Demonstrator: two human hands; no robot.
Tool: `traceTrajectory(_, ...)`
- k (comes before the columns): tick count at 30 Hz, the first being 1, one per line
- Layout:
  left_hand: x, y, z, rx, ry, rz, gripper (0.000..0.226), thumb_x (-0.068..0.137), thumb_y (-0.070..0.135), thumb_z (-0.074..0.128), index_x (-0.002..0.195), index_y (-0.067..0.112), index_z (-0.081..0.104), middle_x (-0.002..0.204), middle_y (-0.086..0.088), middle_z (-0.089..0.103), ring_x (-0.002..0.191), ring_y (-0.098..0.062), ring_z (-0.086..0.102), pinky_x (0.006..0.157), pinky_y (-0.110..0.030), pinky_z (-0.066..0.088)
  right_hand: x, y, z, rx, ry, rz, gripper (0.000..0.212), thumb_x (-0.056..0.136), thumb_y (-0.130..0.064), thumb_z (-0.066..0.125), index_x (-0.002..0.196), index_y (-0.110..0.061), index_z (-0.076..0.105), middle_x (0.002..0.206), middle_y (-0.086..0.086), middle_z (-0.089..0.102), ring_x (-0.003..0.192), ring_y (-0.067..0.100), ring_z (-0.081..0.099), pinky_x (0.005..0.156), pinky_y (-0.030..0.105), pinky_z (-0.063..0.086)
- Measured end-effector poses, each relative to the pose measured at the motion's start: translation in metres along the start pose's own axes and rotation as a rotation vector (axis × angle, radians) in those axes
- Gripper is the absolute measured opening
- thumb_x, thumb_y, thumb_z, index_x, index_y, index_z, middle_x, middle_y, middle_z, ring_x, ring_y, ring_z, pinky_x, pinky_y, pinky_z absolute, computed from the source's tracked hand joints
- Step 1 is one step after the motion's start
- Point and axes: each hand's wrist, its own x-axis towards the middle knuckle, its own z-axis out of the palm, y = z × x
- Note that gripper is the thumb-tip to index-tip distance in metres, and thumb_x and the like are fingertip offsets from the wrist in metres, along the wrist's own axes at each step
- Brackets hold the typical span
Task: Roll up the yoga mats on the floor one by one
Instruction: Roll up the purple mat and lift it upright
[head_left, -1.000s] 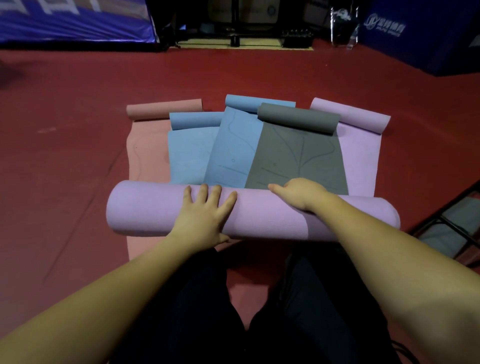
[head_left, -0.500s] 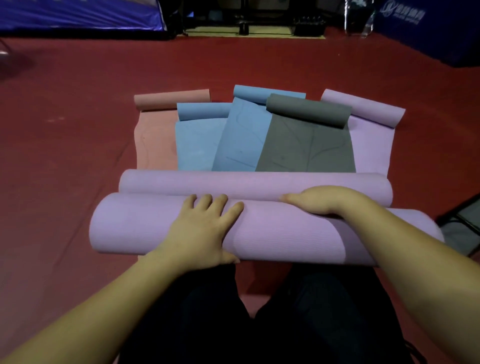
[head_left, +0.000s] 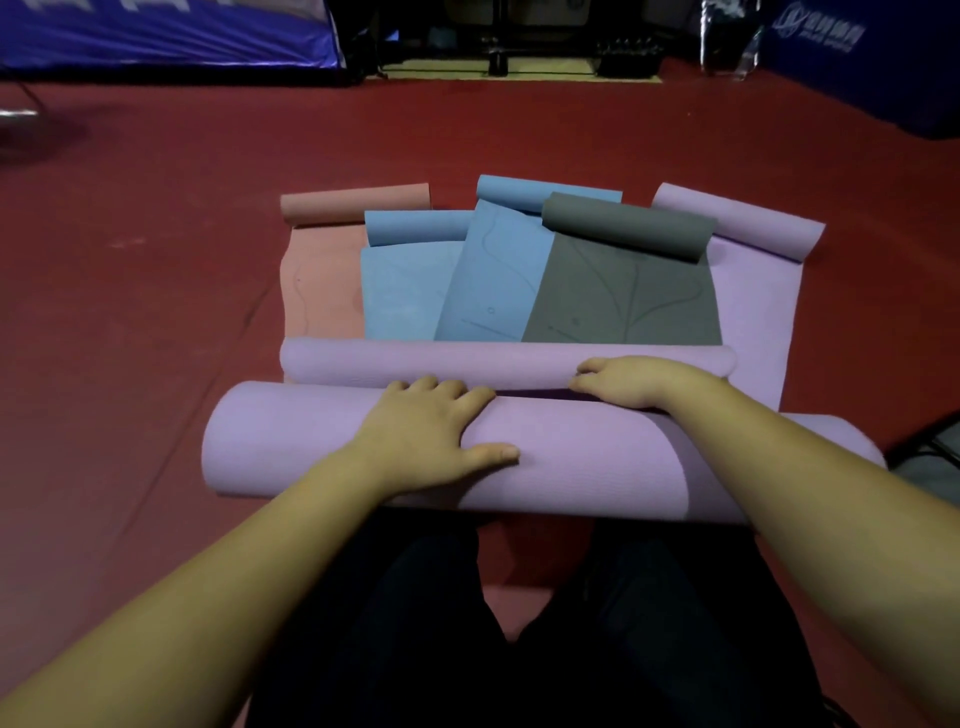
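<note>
Since the earlier frames, the thick purple roll (head_left: 311, 441) has been drawn back toward the person's legs, and a second, thinner purple roll (head_left: 467, 361) has come into sight just beyond it.

In the head view, the thick roll lies across the red floor (head_left: 156, 260) close to the knees, held crosswise so that it stays wound. The left hand (head_left: 431, 441) is laid flat on top of it, fingers (head_left: 447, 389) straight and spread, thumb along the near side: a pressing hold, not a grip. The right hand (head_left: 623, 384) rests at the seam between the two rolls, its fingers curled loosely against the thin roll; whether anything is pinched cannot be told. Both forearms are stretched forward. Beyond, the pink mat (head_left: 322, 291), two blue mats (head_left: 405, 291) and the grey mat (head_left: 623, 296) lie overlapped and half unrolled, presumably awaiting their turn.
</note>
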Motion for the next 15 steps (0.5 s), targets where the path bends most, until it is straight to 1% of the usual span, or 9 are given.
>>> traceTrajectory(2, 0.016, -0.005, -0.003, -0.056, -0.106, -0.024, 0.096, 0.068, 0.091, 0.002, 0.139, 0.039, 0.042, 0.137, 0.003, 0.055, 0.122, -0.027, 0.050, 0.098, -0.045, 0.041, 0.001, 0.003, -0.002, 0.041, 0.009, 0.003, 0.057, 0.098, -0.061, 0.032, 0.145, -0.031, 0.045, 0.154, -0.006, 0.039, 0.139, 0.020, 0.038, 0.117, 0.040, 0.025)
traceTrajectory(5, 0.041, -0.014, -0.005, -0.162, -0.261, -0.060, 0.081, 0.079, 0.089, 0.014, 0.132, 0.038, 0.049, 0.137, -0.001, 0.057, 0.123, -0.029, 0.051, 0.100, -0.044, 0.042, -0.003, 0.005, -0.006, 0.064, 0.006, -0.013, 0.059, 0.096, -0.067, 0.027, 0.139, -0.034, 0.051, 0.150, -0.009, 0.045, 0.135, 0.018, 0.042, 0.115, 0.040, 0.027)
traceTrajectory(7, 0.056, -0.018, -0.007, -0.251, -0.359, -0.104, 0.079, 0.084, 0.085, 0.020, 0.136, 0.034, 0.051, 0.142, -0.002, 0.055, 0.127, -0.027, 0.050, 0.104, -0.039, 0.039, -0.007, 0.006, -0.006, 0.062, 0.011, -0.036, 0.060, 0.096, -0.068, 0.026, 0.141, -0.035, 0.049, 0.151, -0.009, 0.044, 0.137, 0.018, 0.041, 0.116, 0.038, 0.025)
traceTrajectory(10, 0.076, -0.023, -0.010, -0.363, -0.479, -0.180, 0.081, 0.085, 0.085, 0.023, 0.141, 0.033, 0.051, 0.150, 0.003, 0.046, 0.136, -0.023, 0.044, 0.112, -0.037, 0.031, -0.016, 0.007, -0.002, 0.049, 0.024, -0.046, 0.063, 0.097, -0.068, 0.026, 0.146, -0.034, 0.045, 0.155, -0.006, 0.039, 0.141, 0.020, 0.038, 0.117, 0.036, 0.024)
traceTrajectory(13, 0.088, -0.025, -0.012, -0.433, -0.545, -0.210, 0.079, 0.086, 0.083, 0.025, 0.143, 0.033, 0.050, 0.152, 0.002, 0.044, 0.138, -0.023, 0.041, 0.111, -0.035, 0.028, -0.025, 0.008, 0.013, -0.018, 0.125, -0.023, 0.070, 0.092, -0.075, 0.020, 0.139, -0.035, 0.052, 0.148, -0.002, 0.049, 0.135, 0.024, 0.045, 0.111, 0.038, 0.034)
traceTrajectory(15, 0.093, -0.022, -0.010, -0.435, -0.535, -0.222, 0.077, 0.089, 0.080, 0.025, 0.141, 0.030, 0.053, 0.149, 0.001, 0.048, 0.136, -0.023, 0.044, 0.108, -0.035, 0.030, -0.028, 0.010, 0.023, -0.054, 0.217, -0.002, 0.072, 0.090, -0.077, 0.017, 0.132, -0.035, 0.057, 0.139, 0.001, 0.057, 0.127, 0.026, 0.052, 0.103, 0.038, 0.041)
